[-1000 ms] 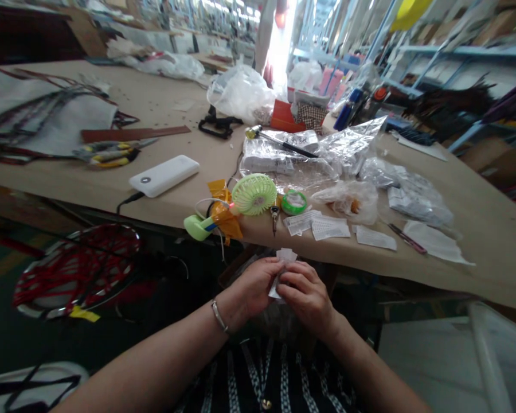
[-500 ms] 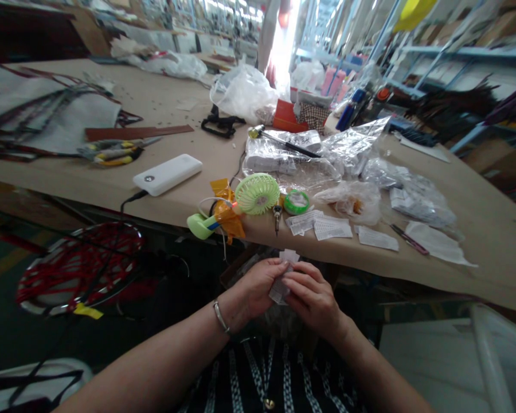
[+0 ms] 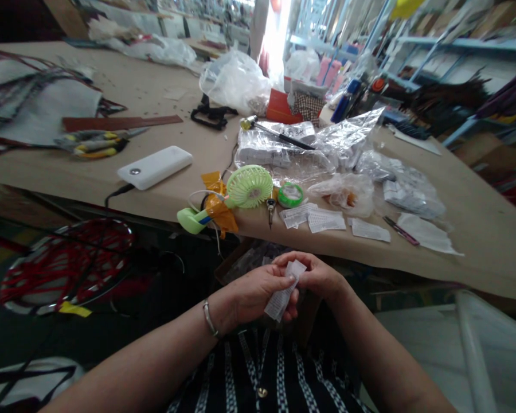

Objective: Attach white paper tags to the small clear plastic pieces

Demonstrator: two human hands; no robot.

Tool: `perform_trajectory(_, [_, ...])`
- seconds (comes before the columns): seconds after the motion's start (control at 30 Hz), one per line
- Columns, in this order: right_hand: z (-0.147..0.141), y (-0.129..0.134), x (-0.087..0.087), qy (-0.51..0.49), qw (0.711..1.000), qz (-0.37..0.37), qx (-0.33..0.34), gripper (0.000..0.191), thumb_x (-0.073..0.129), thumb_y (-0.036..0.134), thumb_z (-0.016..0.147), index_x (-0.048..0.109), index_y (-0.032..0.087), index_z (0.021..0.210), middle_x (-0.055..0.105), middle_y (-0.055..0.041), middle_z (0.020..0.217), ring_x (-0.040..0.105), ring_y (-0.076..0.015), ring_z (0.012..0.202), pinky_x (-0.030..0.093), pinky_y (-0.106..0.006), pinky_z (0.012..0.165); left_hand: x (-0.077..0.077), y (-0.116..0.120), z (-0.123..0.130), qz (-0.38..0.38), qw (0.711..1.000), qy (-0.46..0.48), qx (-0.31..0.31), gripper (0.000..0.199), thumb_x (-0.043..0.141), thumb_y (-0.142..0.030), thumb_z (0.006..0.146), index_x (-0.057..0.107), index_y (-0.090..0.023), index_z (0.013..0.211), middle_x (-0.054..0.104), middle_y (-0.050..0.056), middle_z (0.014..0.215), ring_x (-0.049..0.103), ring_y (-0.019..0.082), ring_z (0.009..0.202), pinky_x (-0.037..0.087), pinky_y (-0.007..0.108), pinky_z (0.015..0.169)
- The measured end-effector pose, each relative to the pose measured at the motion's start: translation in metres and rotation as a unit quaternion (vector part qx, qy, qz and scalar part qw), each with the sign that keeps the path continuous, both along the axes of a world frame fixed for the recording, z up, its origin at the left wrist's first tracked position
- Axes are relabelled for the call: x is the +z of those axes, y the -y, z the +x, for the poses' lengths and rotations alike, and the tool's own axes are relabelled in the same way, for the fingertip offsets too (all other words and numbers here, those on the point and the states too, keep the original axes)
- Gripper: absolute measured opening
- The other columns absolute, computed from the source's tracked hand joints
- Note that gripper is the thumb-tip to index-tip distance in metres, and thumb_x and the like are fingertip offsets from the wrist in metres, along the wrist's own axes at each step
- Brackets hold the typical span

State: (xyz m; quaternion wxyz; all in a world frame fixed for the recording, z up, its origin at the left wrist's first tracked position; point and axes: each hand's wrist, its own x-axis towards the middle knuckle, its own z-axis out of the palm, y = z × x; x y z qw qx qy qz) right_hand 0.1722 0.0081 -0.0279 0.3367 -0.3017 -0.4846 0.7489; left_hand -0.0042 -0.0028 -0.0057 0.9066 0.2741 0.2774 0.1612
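Note:
Just in front of the table's edge, my left hand pinches small printed paper slips under its thumb. My right hand is closed on the upper end of the same slips, its fingers partly behind them. On the table beyond lie more printed slips, another slip, a green tape roll and a small screwdriver-like tool. A green handheld fan with orange tape lies left of these.
A white power bank, pliers and a brown strip lie on the left. A hammer rests on plastic-wrapped packs. Clear bags and a pink-handled cutter lie on the right.
The slips have tilted to the right, with more of their length showing. My right hand has shifted up and turned around their upper end. The view has moved slightly, so the table items appear further left and higher.

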Motion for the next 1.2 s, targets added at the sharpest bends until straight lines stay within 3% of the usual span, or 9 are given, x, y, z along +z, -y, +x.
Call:
perform_trajectory(0.23, [-0.006,-0.005,0.005,-0.009,0.999,-0.02,0.037,0.032,0.075,0.036,0.061,0.065,0.018,0.085,0.059,-0.0068,0.113,0.06,-0.0148,0.078,0.047,-0.023,0.063,0.001,0.003,0.002,0.003,1.0,-0.009,0.005,0.022,0.06,-0.031,0.077,0.054,-0.012,0.086,0.057,0.002,0.062,0.058,0.014,0.05,0.046,0.027,0.05])
perform_trajectory(0.3, [-0.008,-0.004,0.005,0.016,1.0,-0.002,0.018,0.036,0.073,0.038,0.063,0.064,0.019,0.093,0.06,-0.0063,0.111,0.06,-0.016,0.081,0.048,-0.025,0.066,0.001,0.002,0.002,0.002,1.0,-0.01,0.013,0.02,0.059,-0.03,0.077,0.054,-0.012,0.084,0.056,0.002,0.061,0.057,0.014,0.05,0.046,0.027,0.05])
perform_trajectory(0.4, [-0.011,0.003,0.009,0.076,0.991,0.083,-0.069,0.045,0.068,0.034,0.071,0.055,0.024,0.113,0.06,-0.0051,0.111,0.06,-0.0178,0.09,0.048,-0.03,0.076,0.004,0.0,0.001,-0.001,0.999,-0.016,0.034,0.017,0.06,-0.028,0.076,0.053,-0.013,0.082,0.056,0.001,0.061,0.057,0.014,0.049,0.046,0.027,0.05])
perform_trajectory(0.47, [-0.013,0.009,0.013,0.16,0.96,0.188,-0.135,0.044,0.064,0.029,0.075,0.053,0.025,0.117,0.058,-0.0052,0.115,0.056,-0.0196,0.102,0.044,-0.034,0.088,0.006,-0.001,0.0,-0.002,0.998,-0.028,0.054,0.017,0.062,-0.027,0.074,0.053,-0.014,0.08,0.055,0.0,0.061,0.057,0.013,0.048,0.045,0.025,0.049])
perform_trajectory(0.57, [-0.013,0.017,0.018,0.292,0.881,0.323,-0.182,0.04,0.059,0.026,0.079,0.054,0.023,0.118,0.054,-0.0073,0.118,0.051,-0.0217,0.111,0.039,-0.036,0.097,0.007,-0.002,0.0,-0.003,0.997,-0.033,0.068,0.018,0.063,-0.027,0.074,0.054,-0.013,0.077,0.055,0.001,0.06,0.056,0.012,0.048,0.044,0.024,0.048])
perform_trajectory(0.63, [-0.013,0.019,0.019,0.336,0.846,0.366,-0.193,0.039,0.056,0.026,0.082,0.052,0.022,0.12,0.054,-0.0085,0.118,0.05,-0.0224,0.111,0.04,-0.037,0.096,0.006,-0.003,0.0,-0.005,0.997,-0.028,0.072,0.017,0.062,-0.027,0.074,0.054,-0.012,0.078,0.056,0.001,0.06,0.056,0.013,0.049,0.044,0.025,0.049])
perform_trajectory(0.77, [-0.012,0.019,0.014,0.373,0.816,0.399,-0.188,0.035,0.052,0.027,0.085,0.053,0.022,0.119,0.054,-0.0089,0.116,0.051,-0.0218,0.11,0.042,-0.037,0.095,0.003,-0.003,0.0,-0.004,0.997,-0.028,0.078,0.014,0.06,-0.025,0.075,0.054,-0.013,0.079,0.055,0.001,0.06,0.057,0.013,0.049,0.045,0.025,0.05])
perform_trajectory(1.03, [-0.015,0.019,0.009,0.379,0.816,0.395,-0.184,0.03,0.049,0.026,0.086,0.055,0.021,0.115,0.056,-0.0092,0.113,0.053,-0.0208,0.106,0.044,-0.036,0.092,0.001,-0.004,0.001,-0.005,0.996,-0.044,0.082,0.011,0.057,-0.024,0.078,0.055,-0.013,0.082,0.055,0.001,0.061,0.055,0.012,0.048,0.044,0.025,0.049])
perform_trajectory(1.2, [-0.017,0.021,0.009,0.343,0.848,0.355,-0.195,0.031,0.051,0.025,0.085,0.055,0.023,0.116,0.058,-0.0077,0.112,0.054,-0.0207,0.106,0.042,-0.036,0.093,-0.001,-0.004,0.0,-0.002,0.995,-0.039,0.087,0.01,0.055,-0.023,0.08,0.054,-0.013,0.081,0.054,0.001,0.06,0.055,0.012,0.048,0.044,0.024,0.048])
